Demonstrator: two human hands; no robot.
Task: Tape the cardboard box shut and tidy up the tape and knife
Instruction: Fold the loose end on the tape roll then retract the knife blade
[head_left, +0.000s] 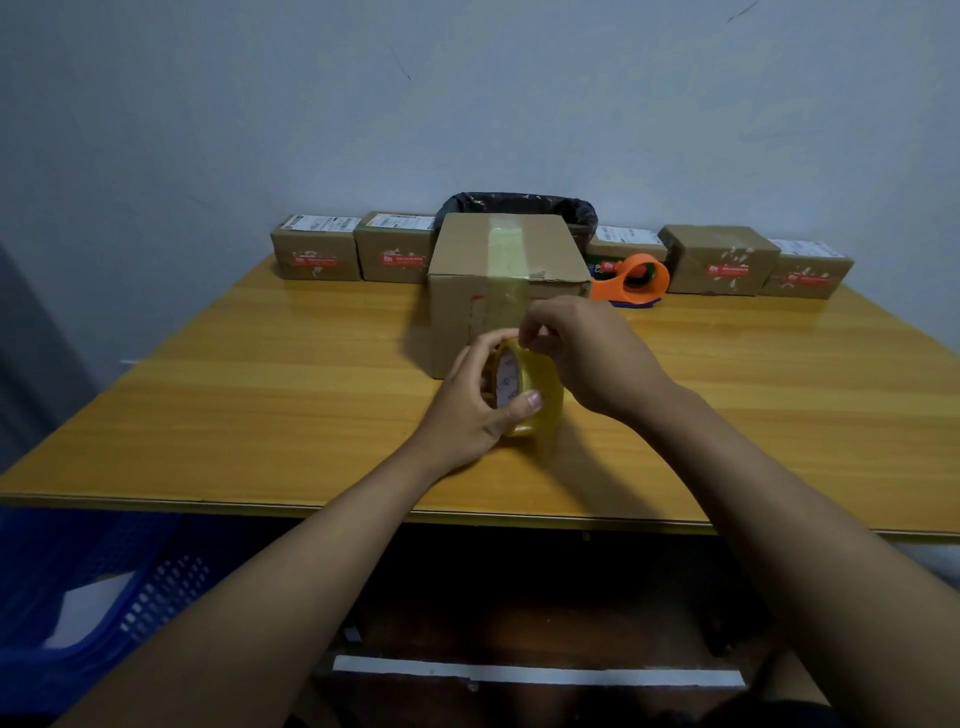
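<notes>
A plain cardboard box (467, 260) stands mid-table with a strip of clear tape running over its closed top and down its front face. In front of it my left hand (467, 410) grips a roll of yellowish clear tape (540, 389) on edge, just above the table. The fingertips of my right hand (587, 353) pinch at the top of the roll, where the tape's end lies. An orange tape dispenser (636, 280) sits to the right of the box. No knife is in view.
Several small labelled parcels (317, 254) line the back edge of the yellow wooden table (260, 395), on both sides of the box. A bin with a black liner (524, 202) stands behind the box. A blue plastic crate (93, 597) sits below left of the table.
</notes>
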